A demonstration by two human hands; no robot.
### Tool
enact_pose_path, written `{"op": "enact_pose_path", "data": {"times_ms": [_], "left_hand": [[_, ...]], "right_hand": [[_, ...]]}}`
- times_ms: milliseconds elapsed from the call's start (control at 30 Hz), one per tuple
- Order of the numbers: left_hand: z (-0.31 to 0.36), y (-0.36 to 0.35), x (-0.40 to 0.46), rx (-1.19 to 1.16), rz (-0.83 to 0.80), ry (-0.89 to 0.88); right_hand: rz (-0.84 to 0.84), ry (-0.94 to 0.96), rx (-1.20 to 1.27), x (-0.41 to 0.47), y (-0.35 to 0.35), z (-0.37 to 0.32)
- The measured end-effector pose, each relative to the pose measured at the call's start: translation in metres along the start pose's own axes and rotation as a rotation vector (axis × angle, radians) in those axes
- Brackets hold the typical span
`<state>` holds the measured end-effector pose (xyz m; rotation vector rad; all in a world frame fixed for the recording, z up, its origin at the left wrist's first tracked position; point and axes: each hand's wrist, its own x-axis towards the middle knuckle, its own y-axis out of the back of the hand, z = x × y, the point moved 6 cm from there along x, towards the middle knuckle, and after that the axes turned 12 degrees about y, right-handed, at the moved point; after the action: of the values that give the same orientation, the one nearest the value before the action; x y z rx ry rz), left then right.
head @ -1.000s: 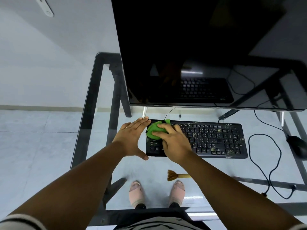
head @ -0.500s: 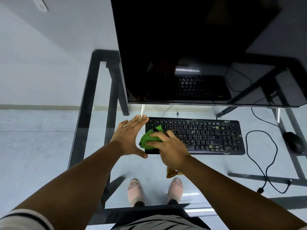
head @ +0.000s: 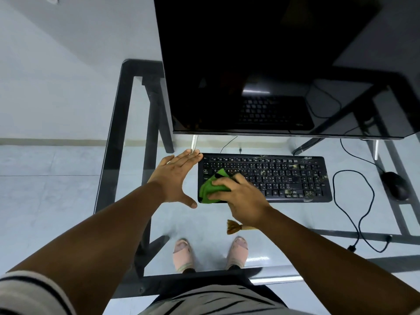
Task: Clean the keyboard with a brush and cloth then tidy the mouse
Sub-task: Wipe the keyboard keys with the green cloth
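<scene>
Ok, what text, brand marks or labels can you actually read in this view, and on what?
"acer": pale logo at the top right corner of the black keyboard, small but just legible.
Key legends on the keyboard: too small and blurred to read.
Monitor, mouse, green cloth: no readable text.

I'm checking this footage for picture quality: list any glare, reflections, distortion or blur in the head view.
Head view: the dark monitor mirrors the keyboard and cables; the glass desk shows the floor and feet through it; a glare streak lies near its front edge; wide-angle bending curves the desk frame; the forearms at the bottom are soft.
</scene>
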<state>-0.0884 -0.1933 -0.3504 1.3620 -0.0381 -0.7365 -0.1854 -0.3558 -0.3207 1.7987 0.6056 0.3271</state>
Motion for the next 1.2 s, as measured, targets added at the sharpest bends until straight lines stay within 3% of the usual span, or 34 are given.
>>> {"op": "enact_pose_path", "data": {"times_ms": [167, 333, 533, 700, 1067, 1200], "left_hand": [[0.001, 0.0, -0.001, 0.006, -0.009, 0.0], [0.002, 0.001, -0.002, 0.01, 0.001, -0.008], [0.001, 0.002, -0.001, 0.002, -0.022, -0.005], [0.002, 0.002, -0.001, 0.017, -0.02, -0.004], [0.005, 0.005, -0.003, 0.03, -0.02, 0.011], [0.006, 0.004, -0.005, 0.024, -0.045, 0.028]], "right_hand": [[0.15, -0.082, 0.005, -0.008, 0.002, -0.003], [0.06, 0.053, -0.014, 0.001, -0.013, -0.023], [0.103, 0.006, -0.092, -0.02, -0.012, -0.007], [0.059, 0.09, -0.127, -0.007, -0.013, -0.018], [-0.034, 0.072, -0.104, -0.007, -0.008, -0.016], [0.11, -0.025, -0.022, -0.029, 0.007, 0.007]]}}
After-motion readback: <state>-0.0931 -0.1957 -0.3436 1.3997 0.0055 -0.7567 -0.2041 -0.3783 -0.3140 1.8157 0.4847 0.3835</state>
